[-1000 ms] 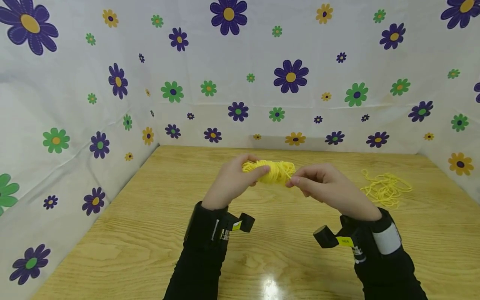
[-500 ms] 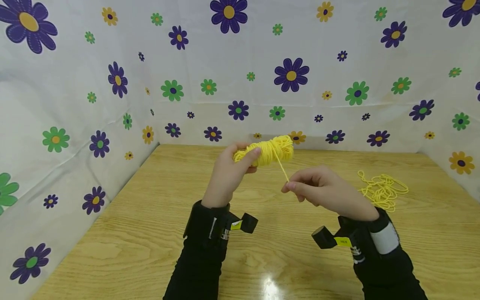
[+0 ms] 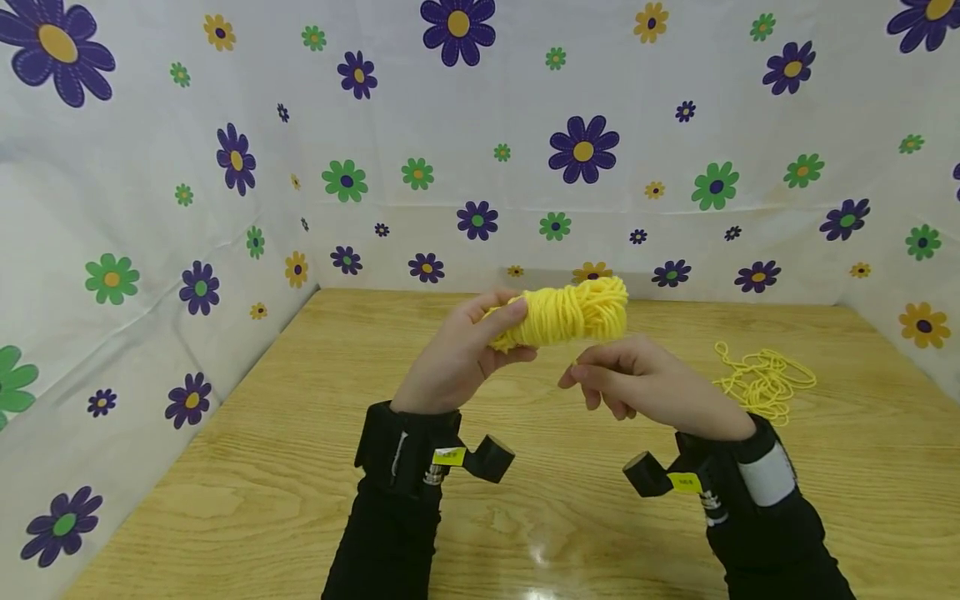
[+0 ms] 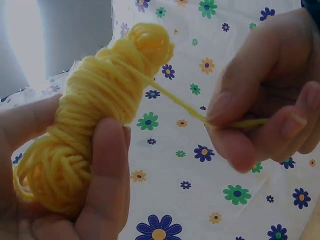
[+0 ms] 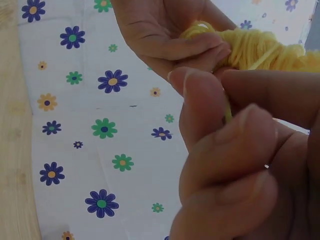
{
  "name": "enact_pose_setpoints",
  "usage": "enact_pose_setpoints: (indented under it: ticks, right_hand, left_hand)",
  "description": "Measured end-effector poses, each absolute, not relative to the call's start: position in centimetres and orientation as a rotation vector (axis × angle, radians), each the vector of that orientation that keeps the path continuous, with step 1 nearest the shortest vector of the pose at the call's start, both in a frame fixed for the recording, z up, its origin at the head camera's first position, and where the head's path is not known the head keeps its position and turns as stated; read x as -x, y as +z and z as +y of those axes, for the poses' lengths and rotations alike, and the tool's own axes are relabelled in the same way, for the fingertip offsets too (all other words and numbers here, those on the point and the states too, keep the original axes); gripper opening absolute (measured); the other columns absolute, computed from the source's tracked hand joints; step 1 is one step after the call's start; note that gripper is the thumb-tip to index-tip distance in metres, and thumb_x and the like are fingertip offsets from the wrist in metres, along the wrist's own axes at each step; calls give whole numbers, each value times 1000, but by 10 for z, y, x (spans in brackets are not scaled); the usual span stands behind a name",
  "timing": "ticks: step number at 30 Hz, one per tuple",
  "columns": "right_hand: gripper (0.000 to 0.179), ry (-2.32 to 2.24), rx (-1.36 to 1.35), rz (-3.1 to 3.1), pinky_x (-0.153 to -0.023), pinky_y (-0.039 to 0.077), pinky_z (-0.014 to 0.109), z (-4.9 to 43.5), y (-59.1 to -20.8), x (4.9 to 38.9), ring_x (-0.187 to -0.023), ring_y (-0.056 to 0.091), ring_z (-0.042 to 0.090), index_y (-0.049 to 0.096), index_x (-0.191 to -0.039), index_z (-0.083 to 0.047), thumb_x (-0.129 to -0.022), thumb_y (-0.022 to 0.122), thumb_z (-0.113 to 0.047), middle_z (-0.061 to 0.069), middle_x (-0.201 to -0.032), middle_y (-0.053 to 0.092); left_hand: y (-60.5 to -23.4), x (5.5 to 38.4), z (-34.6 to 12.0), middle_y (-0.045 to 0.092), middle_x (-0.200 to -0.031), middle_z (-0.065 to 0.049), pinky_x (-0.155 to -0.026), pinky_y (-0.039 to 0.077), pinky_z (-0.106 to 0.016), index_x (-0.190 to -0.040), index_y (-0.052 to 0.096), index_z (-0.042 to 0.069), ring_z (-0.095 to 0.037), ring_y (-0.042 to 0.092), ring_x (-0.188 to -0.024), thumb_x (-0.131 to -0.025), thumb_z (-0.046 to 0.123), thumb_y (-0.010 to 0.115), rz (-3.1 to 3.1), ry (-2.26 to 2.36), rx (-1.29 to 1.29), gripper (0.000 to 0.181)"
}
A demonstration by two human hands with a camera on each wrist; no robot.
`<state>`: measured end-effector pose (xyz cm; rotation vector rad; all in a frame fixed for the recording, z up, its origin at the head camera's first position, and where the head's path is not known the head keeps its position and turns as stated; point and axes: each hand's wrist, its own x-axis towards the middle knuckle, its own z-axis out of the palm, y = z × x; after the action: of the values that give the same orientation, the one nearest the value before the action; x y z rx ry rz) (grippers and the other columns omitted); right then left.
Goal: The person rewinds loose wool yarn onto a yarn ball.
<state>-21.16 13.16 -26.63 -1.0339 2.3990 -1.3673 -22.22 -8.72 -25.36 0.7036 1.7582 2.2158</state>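
My left hand grips one end of a bundle of yellow yarn, held up above the table. The yarn is wound in turns round the bundle's middle, with loops showing at both ends. Below and right of it, my right hand pinches a yarn strand between thumb and forefinger. That strand runs taut from the bundle to the pinch in the left wrist view, and its tail passes behind the fingertips. In the right wrist view, curled fingers hide most of the strand.
A loose tangle of yellow yarn lies on the wooden table to the right, beyond my right wrist. A white cloth with printed flowers hangs at the back and both sides of the table.
The left hand has turned the bundle, lifting it and then swinging its free end to the right. The right hand has moved slightly left and down, still pinching the strand.
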Motion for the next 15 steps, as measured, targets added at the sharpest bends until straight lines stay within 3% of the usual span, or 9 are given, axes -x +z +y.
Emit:
enact_pose_setpoints:
  ticks: [5, 11, 15]
  right_hand:
    - [22, -1416, 933, 2389, -50, 40, 22, 134, -266, 208, -57, 43, 15, 53, -109, 3, -98, 45, -13, 12, -77, 53]
    - [9, -1404, 1051, 2412, -55, 44, 29, 140, -266, 209, -60, 46, 17, 58, -94, 1, -93, 51, -4, 9, -70, 49]
    - [16, -1401, 1156, 2336, -56, 46, 28, 140, -267, 213, -61, 50, 17, 61, -93, 1, -96, 47, -6, 10, -72, 54]
  left_hand:
    - [-253, 220, -91, 50, -98, -10, -68, 50, -20, -113, 46, -12, -17, 51, -82, -94, 11, 41, 1756, 2055, -815, 30]
    - [-253, 218, -92, 50, -99, -13, -65, 50, -23, -112, 48, -13, -20, 52, -79, -94, 8, 43, 1860, 1818, -903, 28]
    - [-253, 218, -93, 50, -99, -14, -62, 50, -25, -108, 52, -10, -20, 52, -76, -93, 6, 46, 1943, 1678, -977, 23]
